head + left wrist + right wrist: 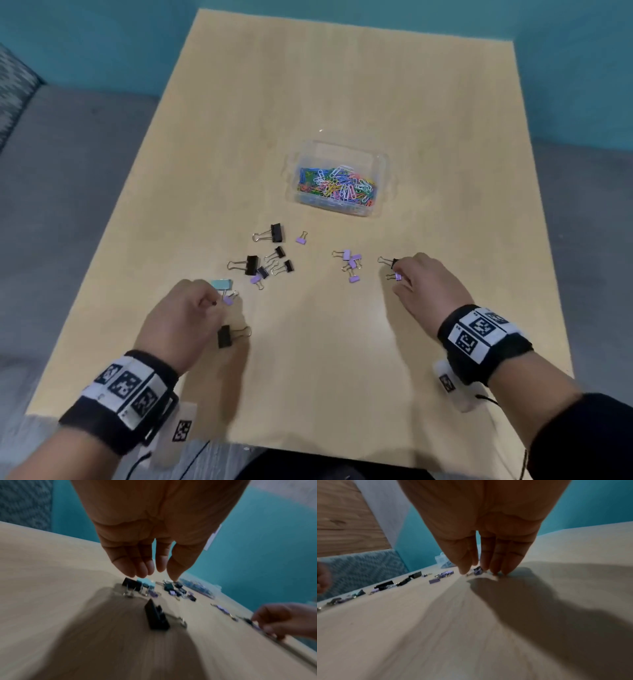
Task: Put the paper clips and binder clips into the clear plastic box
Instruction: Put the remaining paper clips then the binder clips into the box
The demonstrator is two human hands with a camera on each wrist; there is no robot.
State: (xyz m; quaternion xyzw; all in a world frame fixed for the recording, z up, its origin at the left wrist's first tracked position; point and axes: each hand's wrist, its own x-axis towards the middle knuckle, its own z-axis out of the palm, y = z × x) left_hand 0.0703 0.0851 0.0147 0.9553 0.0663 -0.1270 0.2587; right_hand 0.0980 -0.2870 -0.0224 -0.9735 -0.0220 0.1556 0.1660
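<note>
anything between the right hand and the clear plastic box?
Head view: bare tabletop between the right hand and the clear plastic box. The purple binder clips lie to the left of that line.

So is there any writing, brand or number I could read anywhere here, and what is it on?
No readable text in any view.
Left wristband: black-and-white square code patterns, no letters.
Right wristband: the same kind of patterns.
Box and binder clips: no label visible.

One clear plastic box (337, 178) on counter (342, 85), paper clips (337, 186) inside too many to count. Seven black binder clips (251, 265), nine purple binder clips (346, 254), one light-blue binder clip (222, 284). Two hands.
</note>
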